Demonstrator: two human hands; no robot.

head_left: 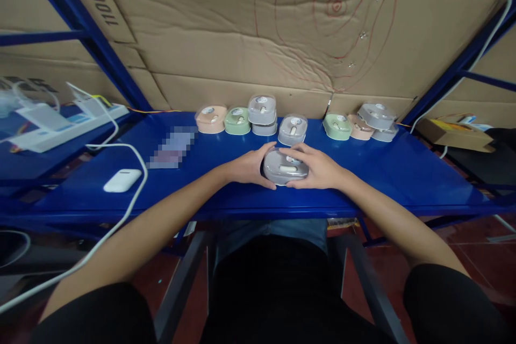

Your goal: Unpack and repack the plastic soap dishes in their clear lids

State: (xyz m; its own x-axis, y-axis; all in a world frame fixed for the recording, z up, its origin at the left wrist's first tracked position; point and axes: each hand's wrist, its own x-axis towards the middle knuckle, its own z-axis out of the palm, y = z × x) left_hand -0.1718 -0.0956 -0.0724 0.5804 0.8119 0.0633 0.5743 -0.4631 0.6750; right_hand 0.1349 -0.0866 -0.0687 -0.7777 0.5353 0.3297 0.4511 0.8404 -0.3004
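A patch on the blue table (403,172) is blurred out, so what lies there cannot be told. The person's lap and upper arms run off the bottom of the picture, and the far left and right sides are bent and dim. The palms of both hands are hidden — only their backs and thumbs show.

Both hands hold one thing: a small grey case (285,167) with a clear lid. The left hand (250,166) cups its left end and the right hand (318,167) cups its right end, fingers curled snug around it. Through the lid a little pale, pill-shaped piece shows, and a small round sticker sits near the top. The writing on the sticker is too small to read.

The grey case sits at the near middle of the table, close to the front edge. It is wider than it is deep, so its long side runs left to right, from one hand to the other. Its lid faces up.

Behind it stands a row of cases (262,115) like it — peach, green and grey, some stacked. A white mouse (122,180) lies well off to the left, beside a white cable (133,193). Brown cardboard (258,27) covers the wall behind.
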